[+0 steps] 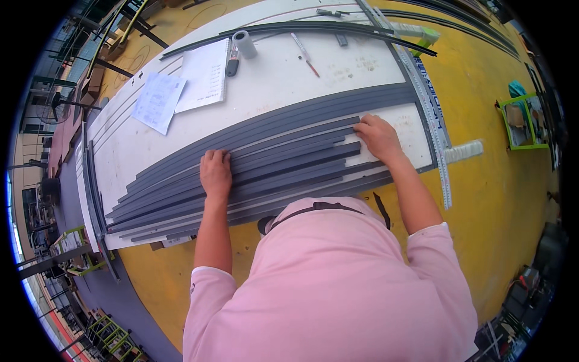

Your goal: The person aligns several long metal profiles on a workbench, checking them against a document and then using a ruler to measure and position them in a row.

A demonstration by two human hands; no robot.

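Long dark grey strips (283, 151) lie side by side across the white worktable (265, 78), their right ends staggered. My left hand (216, 174) bends its fingers over the upper strips of the near group, left of their middle. At the right end of one grey strip (332, 125), my right hand (379, 139) pinches the tip between thumb and fingers. A second tight group of grey strips (362, 98) rests just beyond, with a narrow gap between the groups. The undersides of my left fingers are hidden.
Farther back lie a printed sheet (160, 99), a notepad (205, 75), a utility knife (233, 63), a grey roll (243, 45) and a pen (304, 51). Long dark bars (289, 27) cross the far side. A ruler (437, 139) runs along the right edge. A green-framed cart (523, 123) stands on the yellow floor.
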